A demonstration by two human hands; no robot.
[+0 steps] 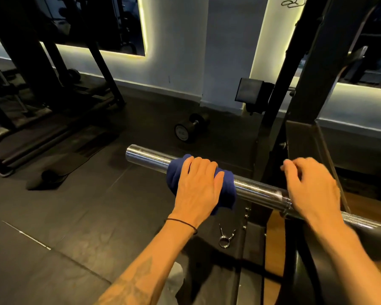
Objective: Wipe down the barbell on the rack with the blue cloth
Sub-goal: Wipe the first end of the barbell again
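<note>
Chrome barbell sleeve (150,156) jutting left from the black rack upright (299,106), free end over the dark rubber floor (75,216). Blue cloth (226,190) bunched around the sleeve partway along. Left hand (196,186) wrapped over the cloth, fingers curled down around it and the bar, thin black band (182,222) at the wrist. Right hand (310,186) blurred near the collar, over the bar, fingers loosely bent; contact with the metal impossible to tell. Spring collar clip (226,236) lying below the bar. Black dumbbell (189,128) on the floor beyond.
</note>
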